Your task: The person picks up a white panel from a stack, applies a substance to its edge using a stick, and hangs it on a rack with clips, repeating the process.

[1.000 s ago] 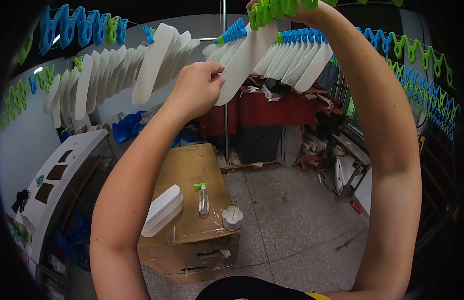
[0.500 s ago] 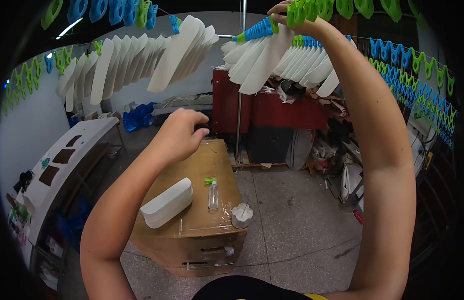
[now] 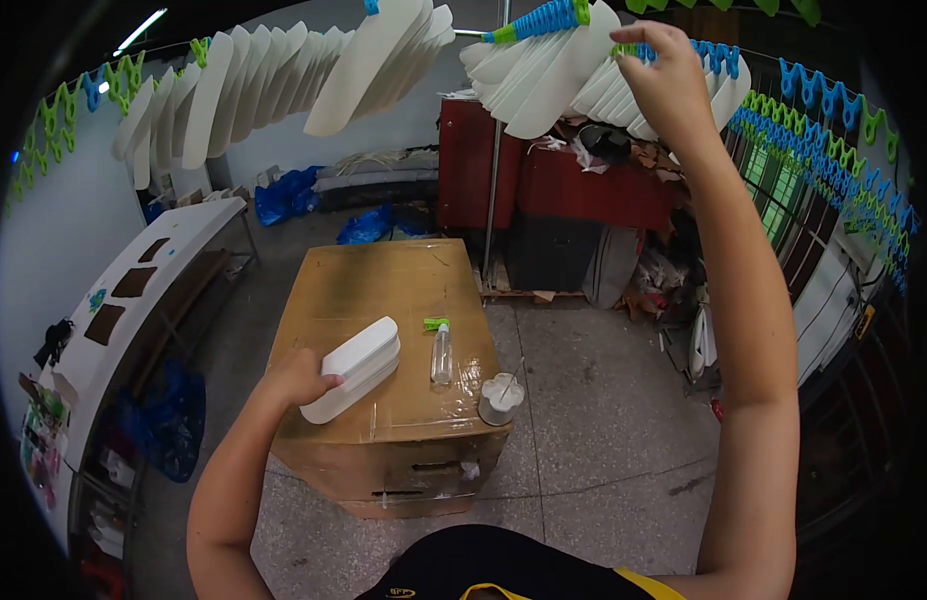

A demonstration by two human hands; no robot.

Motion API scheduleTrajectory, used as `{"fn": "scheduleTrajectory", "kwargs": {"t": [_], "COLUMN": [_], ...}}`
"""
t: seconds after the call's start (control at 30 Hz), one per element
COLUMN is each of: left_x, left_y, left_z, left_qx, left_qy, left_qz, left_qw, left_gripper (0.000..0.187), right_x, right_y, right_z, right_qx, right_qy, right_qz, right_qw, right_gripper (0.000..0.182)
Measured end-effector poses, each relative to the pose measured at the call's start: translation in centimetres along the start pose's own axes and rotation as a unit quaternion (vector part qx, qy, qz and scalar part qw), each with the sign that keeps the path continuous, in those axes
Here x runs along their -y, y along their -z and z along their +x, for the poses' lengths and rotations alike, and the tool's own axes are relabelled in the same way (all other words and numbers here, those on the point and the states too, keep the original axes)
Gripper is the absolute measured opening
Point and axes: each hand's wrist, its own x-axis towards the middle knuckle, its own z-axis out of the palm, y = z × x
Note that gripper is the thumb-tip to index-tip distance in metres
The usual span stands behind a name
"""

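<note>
My left hand [image 3: 296, 382] grips the near end of a stack of white insoles [image 3: 362, 368] lying on a cardboard box [image 3: 329, 275]. Its thumb rests on the near side of the stack, while the other fingers are mostly hidden. Raised high, my right hand [image 3: 669, 85] has curved fingers, with thumb and forefinger apart and nothing visible held between them. Close by on its left, white insoles [image 3: 549, 85] hang in a row from blue clips [image 3: 539, 22] with a green one at the end. Green clips show behind the fingertips.
On the box are a green clip [image 3: 437, 324], a clear bottle [image 3: 442, 355] and a white pot [image 3: 501, 400] with a thin stick. More insoles [image 3: 369, 70] hang at upper left. A metal pole [image 3: 494, 190] stands behind the box; a white table [image 3: 189, 235] runs along the left.
My left hand has come down from above the box onto the insole stack. My right hand has moved away from the end clip and lower. The view has tilted down slightly.
</note>
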Motion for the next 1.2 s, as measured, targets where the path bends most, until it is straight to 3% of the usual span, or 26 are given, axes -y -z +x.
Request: {"fn": "scheduleTrajectory", "kwargs": {"t": [0.03, 0.1, 0.17, 0.23, 0.33, 0.4, 0.47, 0.53, 0.57, 0.63, 0.67, 0.73, 0.77, 0.83, 0.87, 0.93, 0.97, 1.03, 1.2], "left_x": [0.7, 1.4, 1.6, 1.1, 0.1, 0.5, 0.1, 0.0, 0.2, 0.8, 0.8, 0.2, 0.0, -0.4, -0.5, -0.8, -1.3, -2.4, -4.1], "left_y": [-1.1, -2.3, -2.8, -2.3, -1.8, -2.3, -2.5, -3.2, -3.7, -4.7, -5.1, -6.0, -6.6, -7.8, -8.7, -10.4, -10.7, -11.1, -12.3], "left_z": [0.1, -0.1, -0.1, -0.4, -1.4, -1.5, -2.1, -2.8, -3.1, -4.2, -4.9, -6.8, -7.5, -8.8, -9.0, -9.0, -9.1, -9.3, -9.3], "left_qx": [-0.007, 0.000, -0.041, -0.051, -0.053, -0.151, -0.166, -0.314, -0.310, -0.404, -0.400, -0.302, -0.299, -0.246, -0.244, -0.222, -0.221, -0.196, -0.147], "left_qy": [-0.004, -0.008, 0.008, -0.012, -0.007, -0.038, -0.039, -0.036, -0.035, -0.057, -0.057, -0.006, -0.005, -0.034, -0.032, -0.100, -0.099, -0.068, -0.107], "left_qz": [-0.003, -0.006, -0.016, -0.070, -0.101, -0.141, -0.133, -0.176, -0.174, -0.224, -0.223, -0.471, -0.470, -0.602, -0.602, -0.709, -0.708, -0.788, -0.809], "left_qw": [1.000, 1.000, 0.999, 0.996, 0.993, 0.978, 0.976, 0.932, 0.934, 0.885, 0.887, 0.829, 0.830, 0.759, 0.760, 0.662, 0.663, 0.579, 0.559], "left_gripper": [0.045, 0.046, 0.045, 0.043, 0.044, 0.045, 0.049, 0.052, 0.052, 0.054, 0.054, 0.055, 0.055, 0.055, 0.055, 0.042, 0.042, 0.030, 0.027], "right_x": [0.1, 4.4, 6.7, 8.4, 10.3, 11.4, 12.2, 12.6, 12.7, 12.9, 13.0, 13.1, 13.1, 13.1, 13.1, 13.2, 13.2, 13.2, 13.2], "right_y": [0.7, 3.8, 5.3, 5.4, 5.2, 4.5, 4.1, 4.0, 3.9, 3.7, 3.6, 3.8, 3.8, 4.0, 4.0, 4.1, 4.1, 3.9, 3.4], "right_z": [-2.6, -7.4, -12.0, -16.5, -21.7, -24.4, -26.2, -27.1, -27.5, -29.1, -29.7, -30.5, -30.7, -30.8, -30.8, -30.8, -30.8, -31.4, -32.1], "right_qx": [-0.012, 0.159, 0.273, 0.382, 0.492, 0.497, 0.492, 0.489, 0.483, 0.477, 0.468, 0.480, 0.491, 0.504, 0.515, 0.522, 0.528, 0.514, 0.513], "right_qy": [0.029, -0.195, -0.261, -0.337, -0.318, -0.286, -0.290, -0.304, -0.313, -0.346, -0.374, -0.373, -0.368, -0.366, -0.362, -0.362, -0.360, -0.357, -0.343], "right_qz": [0.077, 0.286, 0.332, 0.381, 0.349, 0.340, 0.368, 0.349, 0.330, 0.332, 0.334, 0.322, 0.310, 0.299, 0.288, 0.288, 0.289, 0.308, 0.328], "right_qw": [0.997, 0.925, 0.865, 0.771, 0.732, 0.745, 0.734, 0.739, 0.748, 0.737, 0.728, 0.726, 0.726, 0.723, 0.722, 0.717, 0.713, 0.716, 0.716], "right_gripper": [0.020, 0.019, 0.019, 0.021, 0.028, 0.023, 0.020, 0.019, 0.019, 0.020, 0.022, 0.022, 0.022, 0.022, 0.022, 0.022, 0.021, 0.021, 0.020]}}
